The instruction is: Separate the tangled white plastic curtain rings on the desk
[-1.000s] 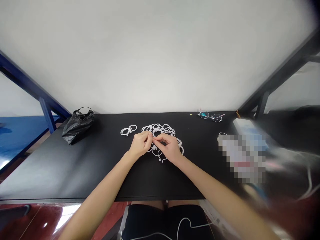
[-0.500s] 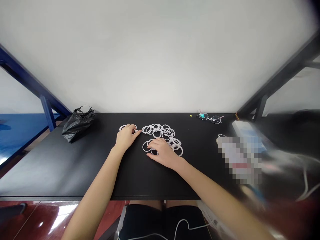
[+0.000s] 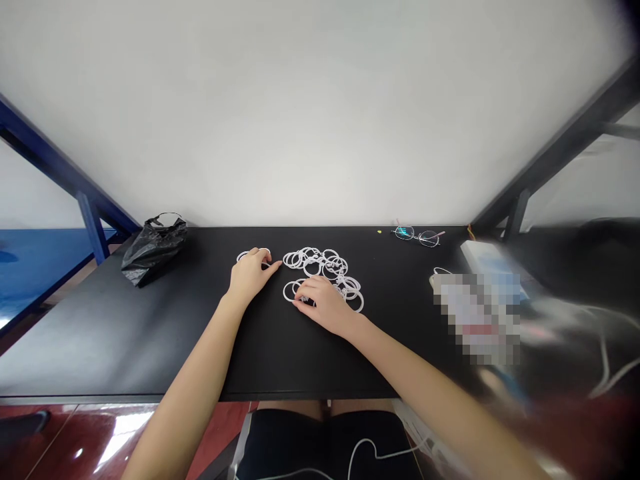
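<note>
Nearest the person, a white cable trails across the dark lap below the front edge of the black table. Both bare forearms reach forward over the tabletop. The right hand lies palm down at the near edge of the pile of white rings, its fingers bent, with the fingertips touching a single ring on the pile's near left side; I cannot tell whether it actually pinches that ring. Slightly farther and to the left, the left hand rests palm down with loosely curled fingers over a small separate cluster of rings, mostly covering it, so any grip is hidden. Farther left sits a crumpled black plastic bag. Near the table's back edge on the right lies a pair of glasses, against the white wall.
</note>
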`<state>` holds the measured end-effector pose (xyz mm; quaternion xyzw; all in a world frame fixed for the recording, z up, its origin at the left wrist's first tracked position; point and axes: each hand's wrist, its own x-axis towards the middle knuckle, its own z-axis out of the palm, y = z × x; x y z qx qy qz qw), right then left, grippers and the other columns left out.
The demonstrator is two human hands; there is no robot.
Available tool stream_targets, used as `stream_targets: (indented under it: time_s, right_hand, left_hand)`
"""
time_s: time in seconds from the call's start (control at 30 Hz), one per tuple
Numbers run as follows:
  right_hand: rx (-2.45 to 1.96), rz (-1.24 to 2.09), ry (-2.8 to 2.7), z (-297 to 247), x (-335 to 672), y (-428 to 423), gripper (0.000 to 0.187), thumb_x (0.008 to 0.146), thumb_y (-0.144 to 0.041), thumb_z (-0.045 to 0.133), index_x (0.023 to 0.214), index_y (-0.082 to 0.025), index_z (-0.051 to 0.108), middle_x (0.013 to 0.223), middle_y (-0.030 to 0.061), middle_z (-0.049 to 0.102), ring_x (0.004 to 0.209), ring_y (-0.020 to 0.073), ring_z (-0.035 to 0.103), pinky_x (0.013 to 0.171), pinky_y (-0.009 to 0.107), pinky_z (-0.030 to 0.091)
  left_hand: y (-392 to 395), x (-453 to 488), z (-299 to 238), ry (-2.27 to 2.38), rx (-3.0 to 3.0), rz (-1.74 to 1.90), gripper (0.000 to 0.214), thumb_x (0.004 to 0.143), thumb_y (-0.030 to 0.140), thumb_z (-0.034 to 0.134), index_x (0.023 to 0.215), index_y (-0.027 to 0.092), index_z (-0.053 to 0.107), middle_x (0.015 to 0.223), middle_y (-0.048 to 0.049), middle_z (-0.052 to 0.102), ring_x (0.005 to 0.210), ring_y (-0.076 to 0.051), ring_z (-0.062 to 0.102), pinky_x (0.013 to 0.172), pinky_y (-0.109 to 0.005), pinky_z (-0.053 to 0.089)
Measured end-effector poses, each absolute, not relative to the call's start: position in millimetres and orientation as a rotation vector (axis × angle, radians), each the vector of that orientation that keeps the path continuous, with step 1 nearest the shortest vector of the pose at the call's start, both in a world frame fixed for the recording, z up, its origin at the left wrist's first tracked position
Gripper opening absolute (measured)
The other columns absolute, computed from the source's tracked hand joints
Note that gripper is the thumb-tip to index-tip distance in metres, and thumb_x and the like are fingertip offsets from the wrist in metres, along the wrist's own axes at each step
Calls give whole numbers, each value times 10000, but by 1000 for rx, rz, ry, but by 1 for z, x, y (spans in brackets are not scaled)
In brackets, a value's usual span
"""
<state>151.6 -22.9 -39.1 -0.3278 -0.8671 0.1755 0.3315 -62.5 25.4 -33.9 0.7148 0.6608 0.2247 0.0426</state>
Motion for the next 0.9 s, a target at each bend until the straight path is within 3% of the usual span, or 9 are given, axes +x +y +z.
stream_targets:
  time_s: [0.57, 0.73, 0.9]
  right_hand:
    - [-1028, 533, -2074, -30, 152, -25, 91, 951, -189, 487, 874, -214, 530, 807, 26, 639, 762, 188, 604, 746, 322, 476]
    - [-994, 591, -1934, -32, 154, -23, 76, 975, -233, 433, 946, -213, 500, 896, 58, 666, 848, 209, 658, 768, 338, 508]
    - [-854, 559, -1893, -32, 155, -21, 76, 965, -207, 455, 974, -210, 530, 903, 51, 681, 814, 183, 669, 751, 306, 522]
  left_hand:
    - [17, -53, -24, 2060, 2176, 899, 247, 865, 452, 607, 808, 212, 620, 892, -57, 656, 845, -228, 599, 630, -288, 403]
    - [10, -32, -15, 1556, 1990, 1103, 289, 882, 468, 574, 821, 193, 637, 787, -27, 642, 651, -145, 546, 617, -270, 433]
    - [3, -13, -14, 1125, 1633, 965, 410, 882, 522, 552, 1080, 167, 604, 752, -10, 592, 540, -98, 496, 462, -215, 385]
